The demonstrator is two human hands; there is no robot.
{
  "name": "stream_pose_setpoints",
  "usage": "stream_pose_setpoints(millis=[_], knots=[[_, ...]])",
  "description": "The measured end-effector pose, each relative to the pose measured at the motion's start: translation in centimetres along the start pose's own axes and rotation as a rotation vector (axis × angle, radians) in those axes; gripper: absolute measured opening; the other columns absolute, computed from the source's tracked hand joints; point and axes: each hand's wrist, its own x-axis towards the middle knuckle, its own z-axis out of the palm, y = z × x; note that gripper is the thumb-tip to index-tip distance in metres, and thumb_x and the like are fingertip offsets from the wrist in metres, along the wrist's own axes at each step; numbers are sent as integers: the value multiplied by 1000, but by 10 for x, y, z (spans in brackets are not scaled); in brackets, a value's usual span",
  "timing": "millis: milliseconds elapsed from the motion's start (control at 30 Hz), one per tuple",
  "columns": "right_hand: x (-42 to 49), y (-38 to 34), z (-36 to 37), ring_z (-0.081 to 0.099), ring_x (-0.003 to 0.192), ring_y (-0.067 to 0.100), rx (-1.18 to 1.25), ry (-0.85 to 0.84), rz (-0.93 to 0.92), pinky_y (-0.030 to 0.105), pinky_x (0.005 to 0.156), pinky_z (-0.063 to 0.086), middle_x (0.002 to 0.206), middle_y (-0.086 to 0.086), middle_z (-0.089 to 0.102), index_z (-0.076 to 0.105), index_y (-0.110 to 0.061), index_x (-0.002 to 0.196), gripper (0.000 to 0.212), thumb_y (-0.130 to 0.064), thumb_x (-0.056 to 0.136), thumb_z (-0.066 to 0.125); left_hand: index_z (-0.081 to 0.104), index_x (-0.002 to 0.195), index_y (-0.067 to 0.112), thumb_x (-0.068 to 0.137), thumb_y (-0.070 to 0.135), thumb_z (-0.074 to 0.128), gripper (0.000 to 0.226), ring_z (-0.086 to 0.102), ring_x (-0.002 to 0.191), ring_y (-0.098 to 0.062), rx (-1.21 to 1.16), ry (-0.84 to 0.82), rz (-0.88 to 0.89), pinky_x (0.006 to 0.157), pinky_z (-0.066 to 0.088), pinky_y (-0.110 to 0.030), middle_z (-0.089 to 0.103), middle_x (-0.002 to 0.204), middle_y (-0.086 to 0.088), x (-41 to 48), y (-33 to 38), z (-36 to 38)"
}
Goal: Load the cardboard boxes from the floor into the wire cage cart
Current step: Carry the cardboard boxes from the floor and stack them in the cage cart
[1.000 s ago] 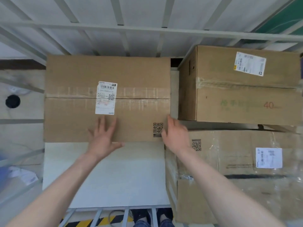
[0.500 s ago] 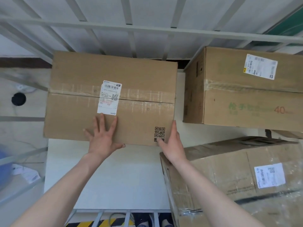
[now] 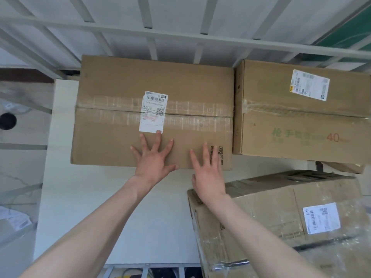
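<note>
A taped cardboard box with a white shipping label lies flat on the white floor board of the wire cage cart, pushed against a second box with green print and "40" on its right. My left hand lies flat on the near edge of the taped box, fingers spread. My right hand rests flat beside it near the QR code, fingers apart. A third box wrapped in clear film sits at the near right, under my right forearm.
The cart's grey metal bars run across the far side, with more bars on the left. A strip of board shows left of the taped box. A black round object lies on the floor outside the cage.
The taped box has slid right until it touches the green-print box. My right hand moved from the box's right corner onto its top.
</note>
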Motion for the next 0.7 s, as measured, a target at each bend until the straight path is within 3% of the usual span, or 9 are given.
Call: stream_pose_setpoints(millis=[100, 200, 400, 567, 700], knots=[[29, 19, -10, -19, 144, 51, -29, -124, 30, 56, 119, -1, 161, 15, -24, -14, -31, 155, 95, -40, 94, 57, 4, 152, 46, 79, 77, 47, 91, -22, 141, -52, 17, 11, 9, 105, 5, -78, -21, 162, 2, 0, -3, 3], [28, 21, -4, -16, 145, 52, -12, -167, 47, 56, 119, 8, 161, 13, -26, -17, -32, 154, 93, -48, 95, 53, 2, 152, 46, 78, 77, 48, 93, -24, 140, -52, 38, 3, 22, 105, 5, -78, -23, 161, 1, -4, -5, 5], [24, 26, 2, -14, 144, 55, -84, -215, 14, 54, 117, 22, 158, 15, -31, -23, -32, 152, 84, -23, 103, 44, 1, 152, 48, 81, 70, 54, 91, -26, 139, -53, 18, -43, 27, 104, 7, -79, -26, 160, 2, 2, -6, 1], [19, 30, -17, -26, 144, 46, 118, -312, 9, 56, 118, 9, 160, 7, -31, -11, -36, 155, 77, -17, 101, 40, 1, 152, 46, 83, 65, 57, 91, -23, 142, -48, -19, -72, 3, 107, 4, -76, -23, 162, -1, -2, -1, -5], [-28, 39, -22, -7, 151, 36, 333, -133, -67, 49, 122, 11, 165, 14, -4, 9, -24, 158, 68, -21, 98, 41, 12, 155, 30, 91, 51, 53, 78, -9, 149, -35, -229, 40, -127, 111, 12, -69, -4, 163, -15, -50, 32, 5]])
